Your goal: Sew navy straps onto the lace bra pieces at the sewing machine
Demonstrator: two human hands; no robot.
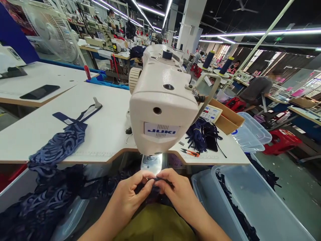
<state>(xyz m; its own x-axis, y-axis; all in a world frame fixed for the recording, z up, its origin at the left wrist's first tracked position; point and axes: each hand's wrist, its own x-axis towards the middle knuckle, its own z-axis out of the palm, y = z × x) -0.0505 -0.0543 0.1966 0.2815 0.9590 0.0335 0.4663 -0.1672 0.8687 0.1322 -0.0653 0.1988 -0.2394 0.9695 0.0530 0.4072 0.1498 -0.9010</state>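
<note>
Both hands meet just below the lit needle area of a white sewing machine [164, 100]. My left hand [130, 190] pinches a dark navy strap [156, 178] between thumb and forefinger. From the other side my right hand [177, 189] pinches the same strap, its fingertips nearly touching the left ones. The strap is mostly covered by my fingers, and its ends cannot be made out. Behind the fingertips shines the machine's metal plate [151, 163]. To the left, a navy patterned bra [62, 142] drapes over the table edge onto a pile of similar dark pieces [45, 204].
Orange-handled thread snips [190, 153] and a bundle of navy straps [199, 135] lie right of the machine. A clear plastic bin [263, 201] stands at lower right. A black phone [40, 92] rests on the left table. Another person [257, 88] sits far right.
</note>
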